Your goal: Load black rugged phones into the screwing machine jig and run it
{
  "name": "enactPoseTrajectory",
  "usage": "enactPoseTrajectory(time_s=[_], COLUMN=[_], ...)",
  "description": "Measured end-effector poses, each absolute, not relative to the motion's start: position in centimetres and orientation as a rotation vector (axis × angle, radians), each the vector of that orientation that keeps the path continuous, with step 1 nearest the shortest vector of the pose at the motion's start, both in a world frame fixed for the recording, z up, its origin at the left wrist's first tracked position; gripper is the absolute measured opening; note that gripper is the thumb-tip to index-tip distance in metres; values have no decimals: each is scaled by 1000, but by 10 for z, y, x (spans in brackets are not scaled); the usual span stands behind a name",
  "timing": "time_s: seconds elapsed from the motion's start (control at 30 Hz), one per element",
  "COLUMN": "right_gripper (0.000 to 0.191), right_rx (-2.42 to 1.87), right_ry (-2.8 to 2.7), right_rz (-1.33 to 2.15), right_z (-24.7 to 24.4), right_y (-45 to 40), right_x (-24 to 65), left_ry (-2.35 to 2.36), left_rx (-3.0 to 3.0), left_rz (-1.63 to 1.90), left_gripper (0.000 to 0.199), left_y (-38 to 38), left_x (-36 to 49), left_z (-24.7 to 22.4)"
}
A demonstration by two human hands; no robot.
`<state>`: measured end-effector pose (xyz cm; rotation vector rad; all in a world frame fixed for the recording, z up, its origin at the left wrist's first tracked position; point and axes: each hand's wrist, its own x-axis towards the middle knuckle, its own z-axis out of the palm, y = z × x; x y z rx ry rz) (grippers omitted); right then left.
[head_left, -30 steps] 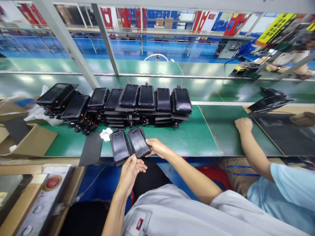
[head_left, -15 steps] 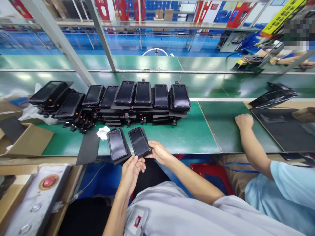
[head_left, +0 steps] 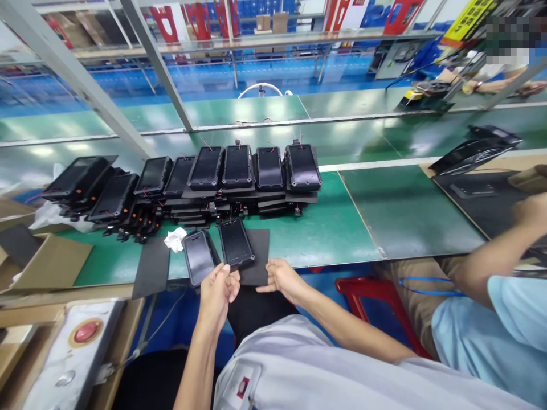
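My left hand (head_left: pixel 217 297) is raised and open, its fingertips at the lower end of a black rugged phone (head_left: pixel 199 258). To its right, a second rugged phone (head_left: pixel 236 244) with a red wire at its top lies on a dark foam sheet (head_left: pixel 258 257). My right hand (head_left: pixel 280 279) rests its fingers on that sheet's lower edge, just below the phone. Another dark foam sheet (head_left: pixel 151 267) and a crumpled white tissue (head_left: pixel 176 240) lie to the left. Behind them, several rugged phones (head_left: pixel 237 166) stand in stacked rows on the green workbench (head_left: pixel 325 236).
To the right, a co-worker's hand (head_left: pixel 532 210) reaches over a black mat (head_left: pixel 478 199) with dark devices (head_left: pixel 474 154) behind it. An open cardboard box (head_left: pixel 47 262) stands at the left. A red button (head_left: pixel 85 332) is below it, and a red stool (head_left: pixel 376 296) stands under the bench.
My right hand has let go of the phone, which now lies on the dark sheet. My hands have drawn back slightly. The co-worker's hand has moved from the bench onto the black mat.
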<state>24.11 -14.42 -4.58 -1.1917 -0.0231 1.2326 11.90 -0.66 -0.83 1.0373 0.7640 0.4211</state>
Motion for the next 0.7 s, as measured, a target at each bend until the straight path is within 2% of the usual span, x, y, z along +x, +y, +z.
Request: enactPoseTrajectory(time_s=[0.13, 0.33, 0.53, 0.7], right_gripper=[9, 5, 43, 34], right_rx=[-1234, -905, -797, -919], right_ry=[-65, 51, 78, 152], right_rz=[1237, 1136, 1268, 1040], right_z=[-40, -22, -16, -32], right_y=[-154, -141, -156, -194], right_x=[230, 233, 239, 248], left_ry=[760, 743, 669, 635], left_rx=[1062, 1085, 1191, 1541], left_rz=[400, 286, 126, -88], left_gripper=[31, 32, 34, 50], left_y=[-11, -34, -49, -51], left_x=[117, 98, 98, 111], left_z=[6, 7, 1, 5])
